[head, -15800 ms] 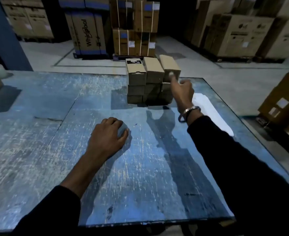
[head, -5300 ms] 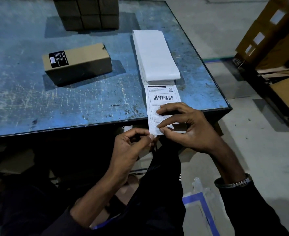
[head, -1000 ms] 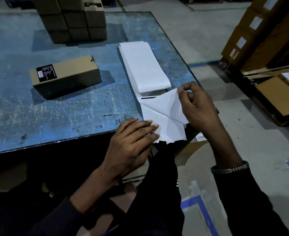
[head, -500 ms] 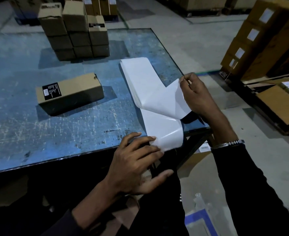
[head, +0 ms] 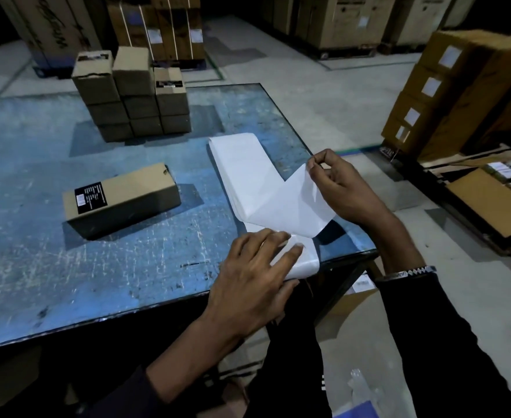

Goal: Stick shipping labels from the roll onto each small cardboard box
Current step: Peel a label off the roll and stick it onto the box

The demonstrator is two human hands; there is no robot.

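A folded stack of white labels (head: 242, 164) lies on the blue table (head: 97, 267) near its right edge. My right hand (head: 347, 188) pinches the corner of a label (head: 296, 206) and holds it peeled up, blank side showing. My left hand (head: 257, 279) presses flat on the backing strip (head: 305, 260) at the table's front edge. A single cardboard box (head: 121, 197) with a black sticker lies on its side to the left of the labels. A stack of several small boxes (head: 130, 95) stands at the back.
Large cartons (head: 459, 95) with white labels are stacked on the floor to the right, beside an open flat carton (head: 489, 203). More big cartons (head: 163, 25) stand behind the table. The table's right edge runs close to my right hand.
My right hand has peeled the label further up and to the right off the backing. My left hand has stayed pressed on the strip's end.
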